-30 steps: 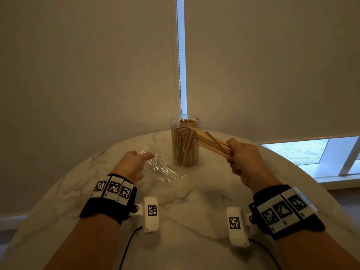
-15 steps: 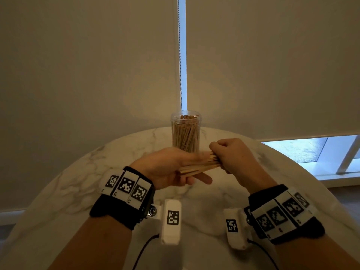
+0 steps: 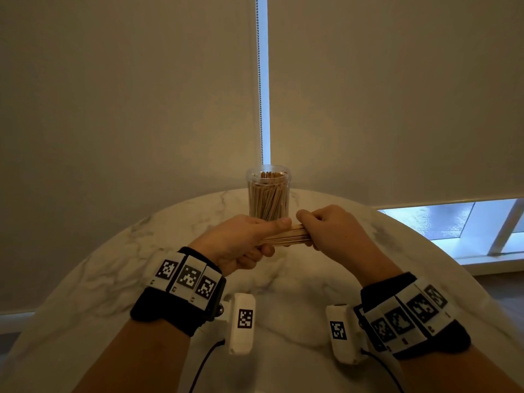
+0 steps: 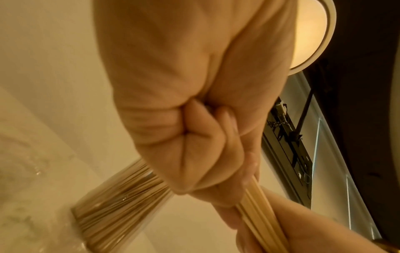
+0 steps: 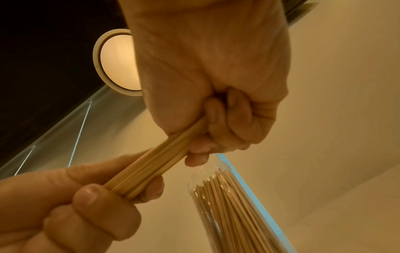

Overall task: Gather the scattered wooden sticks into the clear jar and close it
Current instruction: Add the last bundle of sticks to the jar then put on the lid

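Note:
A clear jar (image 3: 268, 194) stands open at the far edge of the marble table (image 3: 113, 279), packed with upright wooden sticks. In front of it both hands hold one bundle of wooden sticks (image 3: 286, 237) level above the table. My left hand (image 3: 249, 239) grips the bundle's left end, thumb laid along the top. My right hand (image 3: 326, 228) grips the right end in a fist. The right wrist view shows the bundle (image 5: 155, 162) running between both fists, with the jar (image 5: 229, 205) just beyond. The left wrist view shows the sticks (image 4: 259, 214) and the jar (image 4: 116, 202). No lid is visible.
The round table ends close behind the jar, against a drawn roller blind (image 3: 141, 95) with a bead chain (image 3: 259, 80). A window sill (image 3: 467, 245) lies at the right. A crinkled clear plastic film (image 4: 26, 171) lies on the table left of the jar.
My left hand left the plastic film and came across to take the bundle's free end. My right hand drew the sticks back from the jar's mouth and lowered them level.

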